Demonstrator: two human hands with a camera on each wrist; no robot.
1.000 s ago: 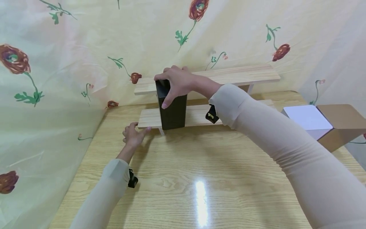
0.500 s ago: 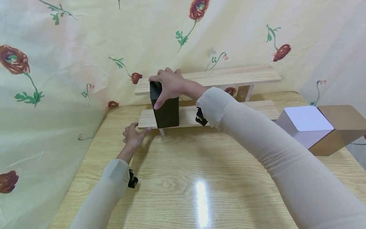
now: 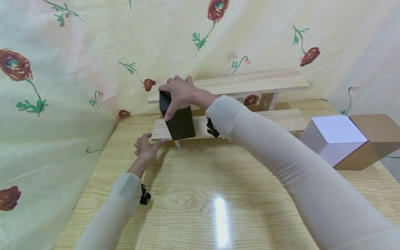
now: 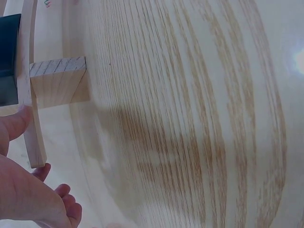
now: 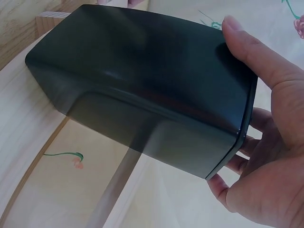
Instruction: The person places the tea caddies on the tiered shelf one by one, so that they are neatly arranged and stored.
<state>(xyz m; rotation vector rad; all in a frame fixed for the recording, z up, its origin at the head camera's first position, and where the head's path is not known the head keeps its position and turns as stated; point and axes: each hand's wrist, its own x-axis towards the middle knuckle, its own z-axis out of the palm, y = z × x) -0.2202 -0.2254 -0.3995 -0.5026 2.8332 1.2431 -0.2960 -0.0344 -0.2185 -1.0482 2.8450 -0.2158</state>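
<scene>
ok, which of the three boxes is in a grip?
The black box: the right hand holds it by its upper end. The white box and brown box sit side by side, no hand on them.

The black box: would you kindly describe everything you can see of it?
The black box is tall, rectangular, with rounded edges, a thin rim at its top and a smooth, glossy, plastic-looking surface. It is at the front edge of the lower shelf, leaning left in the head view. The right hand grips its top; base contact is unclear.

1 dark box (image 5: 137,80) in the right hand (image 5: 285,137), pale wood (image 5: 23,109) behind it
</scene>
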